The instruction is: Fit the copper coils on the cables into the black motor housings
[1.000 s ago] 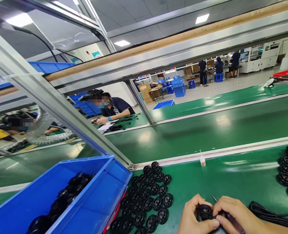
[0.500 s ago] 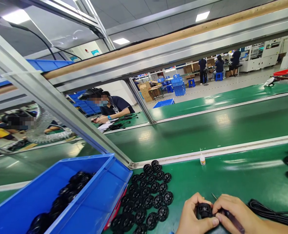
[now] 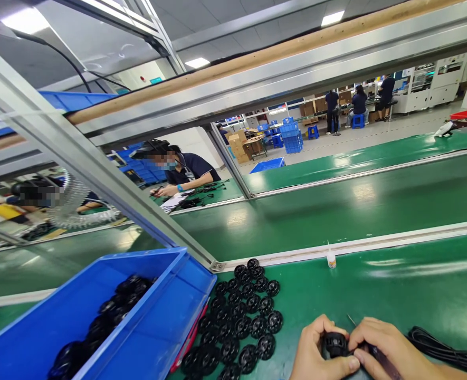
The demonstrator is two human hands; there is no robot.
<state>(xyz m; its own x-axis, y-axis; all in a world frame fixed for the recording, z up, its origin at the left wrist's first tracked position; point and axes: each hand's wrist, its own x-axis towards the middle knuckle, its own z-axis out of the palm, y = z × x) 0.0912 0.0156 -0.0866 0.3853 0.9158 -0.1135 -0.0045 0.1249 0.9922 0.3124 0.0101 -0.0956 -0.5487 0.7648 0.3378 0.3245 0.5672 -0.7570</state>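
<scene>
At the bottom of the head view my left hand [image 3: 316,353] is curled around a small round black part [image 3: 335,344], thumb pressed against its side. My right hand [image 3: 387,348] is closed in a pinch on a thin dark tool [image 3: 375,352] whose metal tip pokes up beside the part. Both hands rest low over the green mat [image 3: 395,285]. A black cable [image 3: 447,348] lies just right of my right hand.
Several black wheel-like discs [image 3: 243,316] lie in rows left of my hands. A blue bin [image 3: 165,316] with more black parts stands at the left. A small white bottle [image 3: 330,259] stands at the mat's far edge. A green conveyor and metal frame run behind; other people work beyond.
My hands have hardly moved on the part. The view has shifted slightly left, so the black parts at the far right have dropped out of sight.
</scene>
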